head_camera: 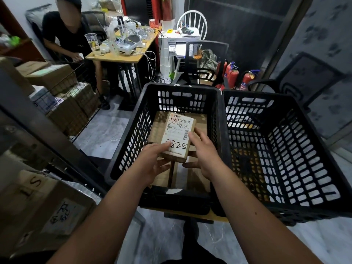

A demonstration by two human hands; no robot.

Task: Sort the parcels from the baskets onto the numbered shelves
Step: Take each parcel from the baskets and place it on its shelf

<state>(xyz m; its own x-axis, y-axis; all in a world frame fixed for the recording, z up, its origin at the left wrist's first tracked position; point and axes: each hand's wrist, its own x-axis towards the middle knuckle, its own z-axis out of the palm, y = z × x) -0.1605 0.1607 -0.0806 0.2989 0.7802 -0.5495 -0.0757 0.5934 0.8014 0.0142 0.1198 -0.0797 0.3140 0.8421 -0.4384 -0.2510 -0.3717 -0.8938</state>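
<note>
Small parcel [178, 136], marked 1-2: gripped by left hand [152, 161] and right hand [203, 151] over the left basket [131, 130]. Step: pick-up. Next, probably: find the matching shelf.

A person [64, 35] is sitting at a cluttered wooden desk [122, 52]; beside it, red fire extinguishers [233, 76] are standing on grey marbled floor [102, 134].

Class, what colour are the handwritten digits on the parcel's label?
Black, on the white label of the brown parcel, seen in the head view.
</note>
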